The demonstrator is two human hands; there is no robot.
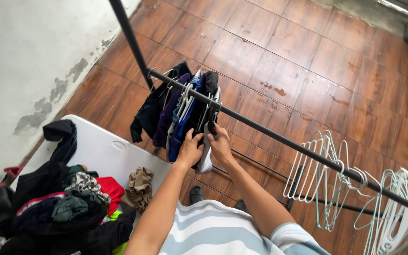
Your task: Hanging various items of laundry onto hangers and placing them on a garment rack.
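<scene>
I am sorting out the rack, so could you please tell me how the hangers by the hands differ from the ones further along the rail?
The loaded hangers carry dark and blue garments and are bunched tight, where both hands, left hand and right hand, touch them. The bare pale wire hangers carry nothing, hang looser, and no hand is near them. Both groups hang on the same black metal rail.
</scene>
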